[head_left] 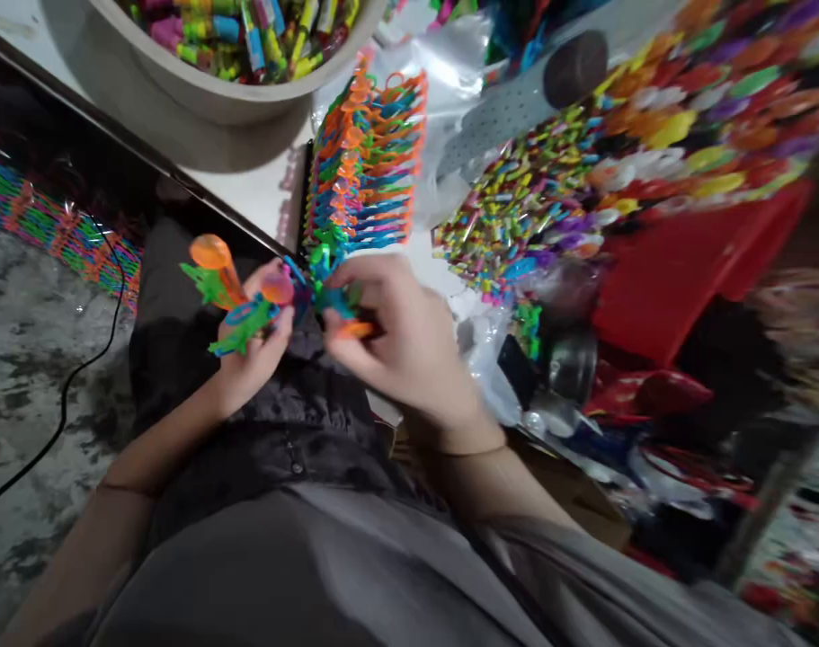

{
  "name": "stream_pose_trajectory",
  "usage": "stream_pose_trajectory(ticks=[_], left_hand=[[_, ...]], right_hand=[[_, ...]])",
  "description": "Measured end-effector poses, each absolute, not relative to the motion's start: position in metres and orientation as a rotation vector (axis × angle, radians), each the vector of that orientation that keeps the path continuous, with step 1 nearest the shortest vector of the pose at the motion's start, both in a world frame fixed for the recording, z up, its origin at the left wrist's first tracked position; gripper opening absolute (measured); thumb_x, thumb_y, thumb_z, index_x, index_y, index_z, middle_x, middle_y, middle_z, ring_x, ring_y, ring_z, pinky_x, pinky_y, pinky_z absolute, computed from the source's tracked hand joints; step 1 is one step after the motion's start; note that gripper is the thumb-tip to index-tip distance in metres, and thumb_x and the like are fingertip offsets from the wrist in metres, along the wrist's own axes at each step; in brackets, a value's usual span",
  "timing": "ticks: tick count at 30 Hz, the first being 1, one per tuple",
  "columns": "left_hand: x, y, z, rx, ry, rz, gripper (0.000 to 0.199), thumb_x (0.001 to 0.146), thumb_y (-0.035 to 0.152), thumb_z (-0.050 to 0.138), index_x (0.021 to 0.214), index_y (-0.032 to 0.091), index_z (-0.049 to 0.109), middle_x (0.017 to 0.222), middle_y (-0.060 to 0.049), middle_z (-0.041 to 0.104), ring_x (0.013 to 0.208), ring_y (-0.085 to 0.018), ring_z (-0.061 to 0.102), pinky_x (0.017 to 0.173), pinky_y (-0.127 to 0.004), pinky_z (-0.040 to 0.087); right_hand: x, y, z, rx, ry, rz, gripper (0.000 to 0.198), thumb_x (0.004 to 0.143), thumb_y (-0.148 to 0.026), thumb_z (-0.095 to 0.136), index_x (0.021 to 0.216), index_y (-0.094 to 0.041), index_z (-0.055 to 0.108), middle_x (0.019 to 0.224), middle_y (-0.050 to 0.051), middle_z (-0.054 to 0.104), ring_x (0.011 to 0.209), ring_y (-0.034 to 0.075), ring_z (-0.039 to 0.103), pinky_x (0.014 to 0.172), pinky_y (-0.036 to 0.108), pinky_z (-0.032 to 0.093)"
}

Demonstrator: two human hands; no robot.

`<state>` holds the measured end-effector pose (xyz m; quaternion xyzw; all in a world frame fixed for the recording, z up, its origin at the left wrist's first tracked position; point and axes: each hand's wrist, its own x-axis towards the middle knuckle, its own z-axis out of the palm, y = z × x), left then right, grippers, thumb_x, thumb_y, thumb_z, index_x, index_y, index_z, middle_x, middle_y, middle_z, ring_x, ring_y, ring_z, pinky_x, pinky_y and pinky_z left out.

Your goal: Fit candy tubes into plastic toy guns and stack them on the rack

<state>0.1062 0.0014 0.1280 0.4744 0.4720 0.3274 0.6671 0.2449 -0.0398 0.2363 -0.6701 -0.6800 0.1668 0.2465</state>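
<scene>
My left hand is closed around a few small plastic toy pieces in orange, green, blue and pink, which stick out past its fingers. Right beside it, my right hand pinches a blue and orange plastic piece, partly hidden by the fingers and smeared by motion. Both hands are over my lap at the table's edge, close together. Just beyond them, a dense row of similar orange, blue and green plastic pieces lies stacked on the table. The exact kind of piece cannot be made out.
A round tub of colourful small tubes stands at the table's upper left. To the right spreads a heap of small bright pieces, near a red container. Clear plastic bags lie behind the row. A black cable runs along the floor.
</scene>
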Motion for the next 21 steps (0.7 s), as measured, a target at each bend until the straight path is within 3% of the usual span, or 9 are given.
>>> stream_pose_trajectory(ticks=[3,7,10,17,21], left_hand=[[0.105,-0.016,0.123,1.178,0.996,0.707,0.046,0.065,0.039,0.076,0.106,0.023,0.060,0.111,-0.006,0.064,0.117,-0.026,0.055,0.102,-0.037,0.045],[0.105,-0.025,0.117,1.139,0.988,0.713,0.041,0.069,0.045,0.072,0.102,0.024,0.061,0.099,-0.004,0.067,0.110,-0.024,0.059,0.100,-0.037,0.046],[0.104,-0.027,0.116,1.181,1.016,0.765,0.035,0.070,0.042,0.072,0.098,0.022,0.062,0.095,-0.004,0.066,0.104,-0.023,0.060,0.100,-0.037,0.045],[0.100,-0.031,0.112,1.248,1.014,0.748,0.036,0.065,0.042,0.077,0.092,0.021,0.064,0.094,-0.004,0.068,0.104,-0.024,0.060,0.099,-0.037,0.046],[0.102,-0.027,0.116,1.327,0.923,0.702,0.043,0.063,0.041,0.078,0.100,0.022,0.065,0.104,-0.005,0.068,0.110,-0.025,0.059,0.103,-0.037,0.044]], right_hand=[[0.229,-0.048,0.216,-1.828,-1.687,0.741,0.020,0.085,-0.027,0.055,0.105,-0.023,0.052,0.068,-0.004,0.055,0.060,0.011,0.052,0.061,0.026,0.043],[0.233,-0.051,0.207,-1.695,-1.599,0.989,0.026,0.089,-0.033,0.052,0.113,-0.023,0.049,0.067,-0.004,0.053,0.061,0.012,0.053,0.060,0.025,0.042],[0.238,-0.056,0.207,-1.561,-1.583,1.101,0.026,0.093,-0.033,0.046,0.116,-0.023,0.044,0.076,-0.001,0.058,0.066,0.013,0.056,0.065,0.025,0.044],[0.247,-0.072,0.206,-1.421,-1.471,1.154,0.013,0.095,-0.030,0.039,0.104,-0.022,0.041,0.106,0.005,0.060,0.085,0.012,0.058,0.076,0.026,0.046],[0.253,-0.079,0.202,-1.437,-1.440,1.163,0.006,0.093,-0.026,0.039,0.092,-0.021,0.040,0.083,0.000,0.057,0.068,0.010,0.051,0.067,0.024,0.042]])
